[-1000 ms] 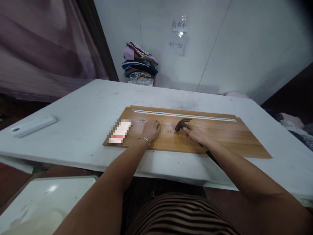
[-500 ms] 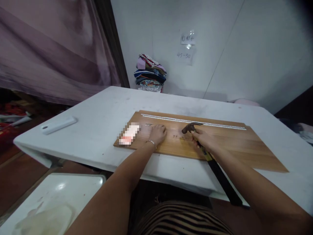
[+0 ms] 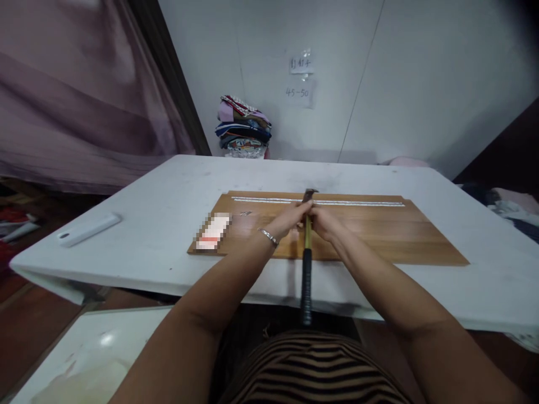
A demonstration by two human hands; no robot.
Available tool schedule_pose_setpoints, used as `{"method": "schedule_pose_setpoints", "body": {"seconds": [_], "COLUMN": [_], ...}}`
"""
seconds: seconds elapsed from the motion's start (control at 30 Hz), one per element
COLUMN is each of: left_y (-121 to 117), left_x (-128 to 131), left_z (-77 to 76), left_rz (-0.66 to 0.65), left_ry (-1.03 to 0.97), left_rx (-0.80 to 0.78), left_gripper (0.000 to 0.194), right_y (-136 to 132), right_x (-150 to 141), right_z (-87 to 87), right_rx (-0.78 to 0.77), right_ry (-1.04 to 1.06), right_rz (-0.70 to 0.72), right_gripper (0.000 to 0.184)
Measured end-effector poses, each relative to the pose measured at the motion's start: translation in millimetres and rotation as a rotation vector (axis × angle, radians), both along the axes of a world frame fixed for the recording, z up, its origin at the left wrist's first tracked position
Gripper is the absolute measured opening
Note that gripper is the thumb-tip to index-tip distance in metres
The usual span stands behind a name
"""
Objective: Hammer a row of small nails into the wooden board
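Observation:
A claw hammer [image 3: 307, 280] is held over the wooden board, its metal head away from me and its black grip pointing back toward my body. My right hand [image 3: 325, 222] is closed around the hammer's neck from the right. From the left, my left hand [image 3: 289, 220] meets it there, fingers closed on the neck just below the head. Both hands hide part of the wooden board [image 3: 370, 230] beneath them. A few loose nails [image 3: 245, 213] lie on the board left of my left hand.
The board rests on a white table [image 3: 147, 196]. Two white measuring strips [image 3: 357, 203] run along its far edge, and a blurred-out rectangle [image 3: 214, 231] covers its left end. A white handle-shaped object [image 3: 89, 229] lies at left. Folded clothes [image 3: 244, 129] are stacked behind.
The hammer has swung from slanting right to pointing straight away from me and has been raised. My left hand has left the board and joined my right at its neck. The view shifted slightly.

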State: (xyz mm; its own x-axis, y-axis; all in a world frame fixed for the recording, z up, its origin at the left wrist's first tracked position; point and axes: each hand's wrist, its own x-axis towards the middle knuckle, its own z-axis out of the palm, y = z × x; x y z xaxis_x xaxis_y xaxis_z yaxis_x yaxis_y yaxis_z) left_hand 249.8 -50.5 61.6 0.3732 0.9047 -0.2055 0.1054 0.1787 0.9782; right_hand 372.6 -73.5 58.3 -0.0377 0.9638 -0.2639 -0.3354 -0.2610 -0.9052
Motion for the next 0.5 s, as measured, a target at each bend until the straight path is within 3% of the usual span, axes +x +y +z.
{"method": "schedule_pose_setpoints", "body": {"seconds": [0.07,0.17,0.27,0.37,0.43,0.5], "left_y": [5,10,7,3,4,6], "left_x": [6,3,-10,-25,-33,-39], "left_z": [6.9,14.3,23.7,37.2,45.0,48.5], "left_rz": [0.022,0.047,0.010,0.013,0.038,0.036], "left_ry": [-0.013,0.002,0.039,0.186,0.330,0.472], "left_rx": [-0.054,-0.146,-0.197,-0.085,0.030,0.116], "left_gripper": [0.033,0.028,0.027,0.023,0.021,0.020], "right_y": [-4,-15,-22,-21,-17,-15], "right_x": [-11,-17,0,48,93,139], "right_z": [3.5,8.2,8.2,-1.8,-15.8,-34.0], "right_rx": [0.067,0.155,0.203,0.242,0.294,0.244], "right_ry": [0.054,0.062,-0.080,-0.495,-0.868,-1.216], "right_rz": [-0.026,0.071,0.179,0.103,-0.008,-0.085], "right_gripper": [0.023,0.028,0.033,0.035,0.040,0.043]}}
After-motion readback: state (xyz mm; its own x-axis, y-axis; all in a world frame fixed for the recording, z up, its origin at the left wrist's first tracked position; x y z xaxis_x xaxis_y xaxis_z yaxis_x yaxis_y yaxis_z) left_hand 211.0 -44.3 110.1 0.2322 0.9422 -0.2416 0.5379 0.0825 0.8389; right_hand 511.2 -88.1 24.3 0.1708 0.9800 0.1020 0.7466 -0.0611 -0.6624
